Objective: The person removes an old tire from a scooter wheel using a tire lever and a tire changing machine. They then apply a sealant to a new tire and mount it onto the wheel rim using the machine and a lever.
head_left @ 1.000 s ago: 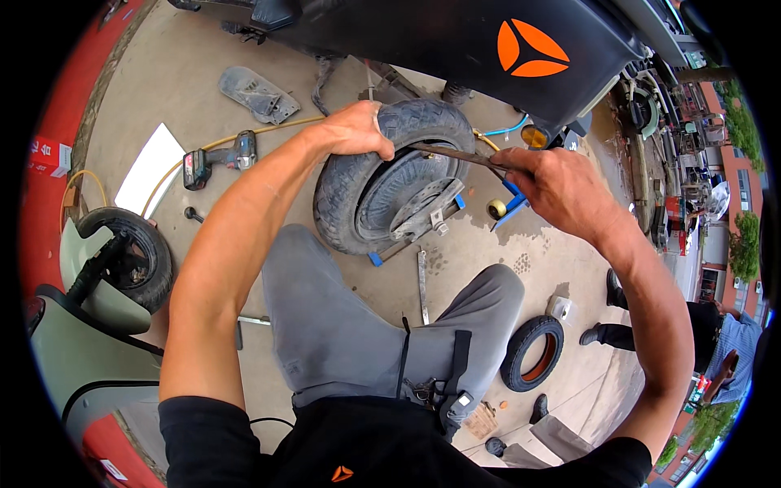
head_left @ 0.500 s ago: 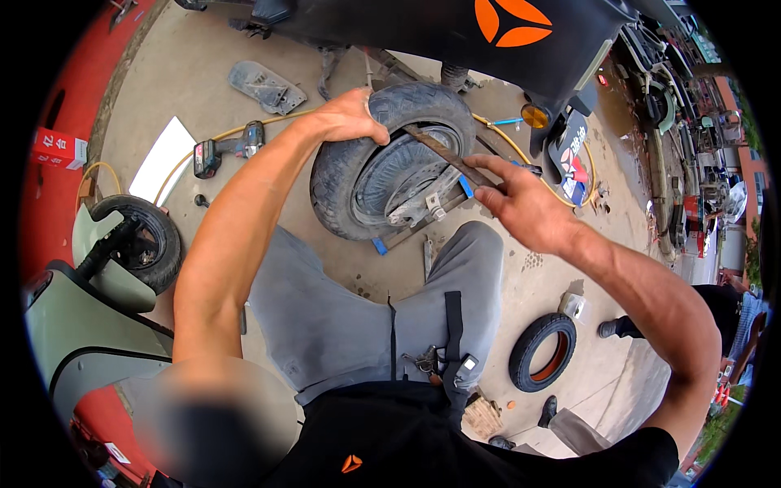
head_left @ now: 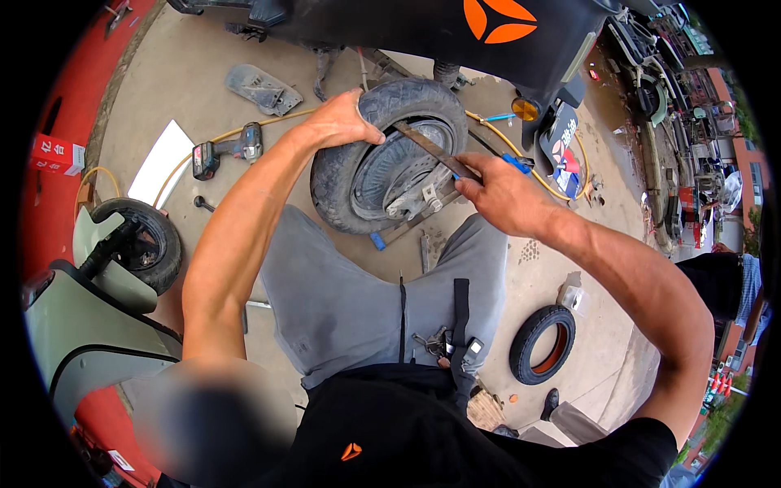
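The right hand, fingers gripping the flat lever, has swung nearer the tyre, which the left hand still clasps

Right hand lower; metal bar slanting more steeply.

We saw an orange three-part emblem, large, on the black body panel at the top, and a small matching one on the black shirt. White characters stood on the red box at the far left. On the dark panel at the right, we made out white characters beside another emblem. The white label at the lower left bore print too small for us to read.
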A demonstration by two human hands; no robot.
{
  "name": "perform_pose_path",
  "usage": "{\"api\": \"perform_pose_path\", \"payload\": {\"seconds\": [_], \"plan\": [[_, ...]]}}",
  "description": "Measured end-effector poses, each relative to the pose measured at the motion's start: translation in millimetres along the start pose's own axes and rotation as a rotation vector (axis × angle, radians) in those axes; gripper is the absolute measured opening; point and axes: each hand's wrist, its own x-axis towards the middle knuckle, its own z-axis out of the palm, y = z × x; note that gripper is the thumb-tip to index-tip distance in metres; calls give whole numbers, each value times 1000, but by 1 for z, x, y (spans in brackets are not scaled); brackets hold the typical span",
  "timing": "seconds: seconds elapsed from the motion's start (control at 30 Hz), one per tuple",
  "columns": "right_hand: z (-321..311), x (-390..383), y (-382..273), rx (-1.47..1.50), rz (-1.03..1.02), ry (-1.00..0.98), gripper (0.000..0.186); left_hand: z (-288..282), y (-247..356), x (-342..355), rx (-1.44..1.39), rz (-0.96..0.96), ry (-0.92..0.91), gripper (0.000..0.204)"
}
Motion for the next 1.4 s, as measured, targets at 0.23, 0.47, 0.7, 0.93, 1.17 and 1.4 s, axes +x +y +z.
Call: {"api": "perform_pose_path", "payload": {"seconds": [0.23,0.47,0.7,0.93,1.17,1.4], "plan": [[-44,25,-27,-207,75,-246,38,-3,7,3,-17,9,-74,111],[43,-8,15,56,14,94,44,7,-10,2,79,-7,15,111],[71,-10,32,155,150,197,47,8,-14,28,115,46,52,111],[31,-1,73,404,309,104,53,27,-12,-22,-93,260,450,116],[3,13,108,770,430,-29,42,99,-119,-129,-468,-97,225,127],[-16,22,123,761,432,-110,44,123,-116,-125,-615,-120,332,89]]}}
